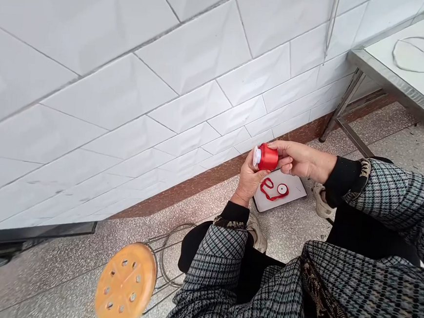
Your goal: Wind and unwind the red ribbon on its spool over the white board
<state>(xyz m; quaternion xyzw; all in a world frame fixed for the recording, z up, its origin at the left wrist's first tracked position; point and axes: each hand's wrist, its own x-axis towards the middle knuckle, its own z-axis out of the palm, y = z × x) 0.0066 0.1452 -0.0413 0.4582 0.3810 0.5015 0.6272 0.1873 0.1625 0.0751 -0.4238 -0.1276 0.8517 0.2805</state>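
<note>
My left hand is closed around a spool of red ribbon, its white core end facing left. From the other side, my right hand has its thumb and fingers on the same spool, at its right edge. Below my hands, a white board with a dark edge lies on the floor. On it rests a smaller red ribbon roll with a white centre and a loose, looped length of red ribbon.
White wall tiles rise in front of me above a brown skirting. An orange stool with wire legs stands at lower left. A metal-edged table at upper right holds a looped cord. My shoes are beside the board.
</note>
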